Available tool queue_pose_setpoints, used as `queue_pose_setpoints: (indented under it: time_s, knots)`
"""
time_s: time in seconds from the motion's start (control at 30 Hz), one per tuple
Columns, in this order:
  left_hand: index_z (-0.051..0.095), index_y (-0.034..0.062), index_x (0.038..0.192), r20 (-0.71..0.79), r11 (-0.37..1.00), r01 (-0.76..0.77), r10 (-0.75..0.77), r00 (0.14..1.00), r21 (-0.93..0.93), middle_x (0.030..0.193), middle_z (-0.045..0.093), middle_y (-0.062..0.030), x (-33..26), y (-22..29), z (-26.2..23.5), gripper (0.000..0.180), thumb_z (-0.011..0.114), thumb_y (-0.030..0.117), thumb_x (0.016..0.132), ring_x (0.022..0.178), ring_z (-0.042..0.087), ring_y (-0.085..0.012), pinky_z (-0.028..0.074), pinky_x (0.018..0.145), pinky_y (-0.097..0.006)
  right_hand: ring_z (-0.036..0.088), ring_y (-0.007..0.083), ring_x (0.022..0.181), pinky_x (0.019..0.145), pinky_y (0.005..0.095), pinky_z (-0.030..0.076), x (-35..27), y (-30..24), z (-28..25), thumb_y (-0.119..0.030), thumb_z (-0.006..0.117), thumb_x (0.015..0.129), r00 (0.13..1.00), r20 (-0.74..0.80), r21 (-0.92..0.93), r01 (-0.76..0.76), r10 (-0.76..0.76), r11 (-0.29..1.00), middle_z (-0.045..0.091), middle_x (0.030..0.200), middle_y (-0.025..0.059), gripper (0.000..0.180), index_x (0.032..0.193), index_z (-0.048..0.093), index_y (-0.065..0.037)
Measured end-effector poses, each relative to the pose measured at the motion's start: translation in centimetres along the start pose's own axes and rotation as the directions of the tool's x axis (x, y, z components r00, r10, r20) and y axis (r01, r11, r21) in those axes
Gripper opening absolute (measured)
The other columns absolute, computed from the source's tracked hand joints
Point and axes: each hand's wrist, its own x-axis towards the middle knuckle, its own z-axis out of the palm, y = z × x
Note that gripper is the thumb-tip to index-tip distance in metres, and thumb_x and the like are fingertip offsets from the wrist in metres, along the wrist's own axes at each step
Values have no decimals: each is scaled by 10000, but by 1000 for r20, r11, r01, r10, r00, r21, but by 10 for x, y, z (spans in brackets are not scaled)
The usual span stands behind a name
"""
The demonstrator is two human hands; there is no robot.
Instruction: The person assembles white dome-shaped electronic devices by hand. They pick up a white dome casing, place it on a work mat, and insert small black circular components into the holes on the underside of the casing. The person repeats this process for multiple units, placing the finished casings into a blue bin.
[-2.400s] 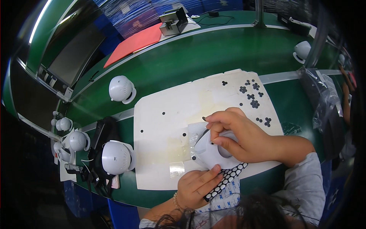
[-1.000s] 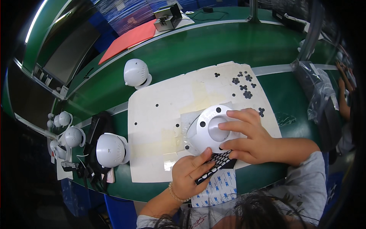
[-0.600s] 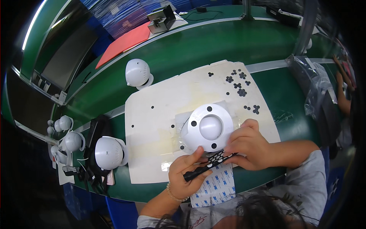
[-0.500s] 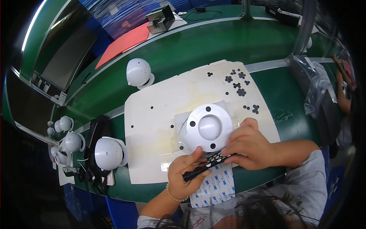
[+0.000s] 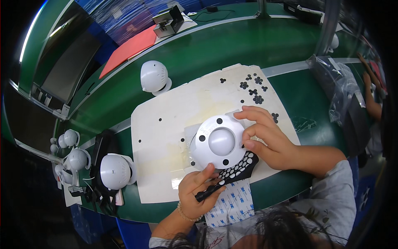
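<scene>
L hand point(image 5: 198, 187) grips spotted blk sheet point(image 5: 236, 169); R hand point(image 5: 267, 141) half-curled at right rim of wht device point(image 5: 221, 142) on mat point(image 5: 157, 166), can't tell if pinching. Best keep device steady, press dots point(image 5: 202, 138) flat.

White device point(image 5: 221, 142), black-dotted ring base point(image 5: 206, 152) upward
</scene>
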Motion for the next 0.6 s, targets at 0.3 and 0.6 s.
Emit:
queue_pose_setpoints:
  time_s: [0.3, 0.6]
  knots:
    - [641, -58, 800, 39, 994, -78, 75, 996, 80, 1135, 549, -102, 1, -2, -2, 257, 717, 10, 564, 645, 597, -208, 466, 583, -285, 298, 349, 1196, 972, 436, 231, 1, 4, 2, -191, 490, 869, 999, 30, 37, -24, 23, 999, 402, 1237, 154, 145, 883, 519, -50]
    - [645, -47, 790, 48, 989, -101, 97, 994, 108, 1149, 540, -94, 1, -2, -2, 245, 714, 11, 562, 648, 600, -215, 467, 580, -290, 304, 321, 1190, 969, 420, 234, -1, 6, 3, -181, 496, 863, 997, 26, 156, -75, 72, 985, 403, 1237, 148, 136, 853, 530, -49]
